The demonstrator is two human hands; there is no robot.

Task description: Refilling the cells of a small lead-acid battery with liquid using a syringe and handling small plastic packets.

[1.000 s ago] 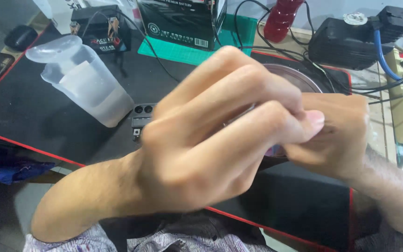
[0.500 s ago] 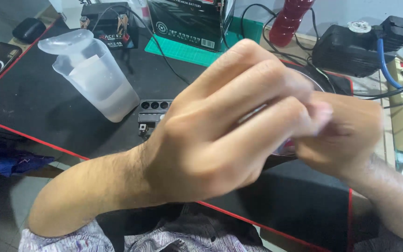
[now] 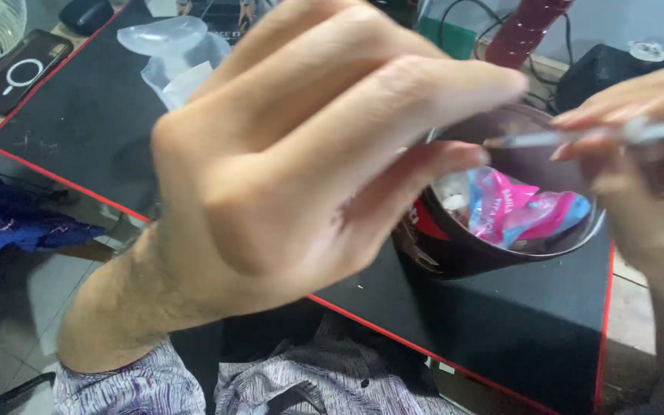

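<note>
- Crumpled plastic sachets (image 3: 528, 211), pink and light blue with a small white one beside them, lie inside a dark round container (image 3: 455, 257) standing on the black, red-edged mat toward the right.
- A red-and-black label (image 3: 422, 223) shows on the container's outer wall, on the side facing the camera; most of it is hidden behind the left hand (image 3: 286, 169).
- A dark phone (image 3: 21, 69), face down with a white ring on its back, lies at the far left edge of the tabletop, just off the mat; its screen is out of sight.
- A green-and-black box (image 3: 443, 31) stands at the back, only a corner showing.
</note>
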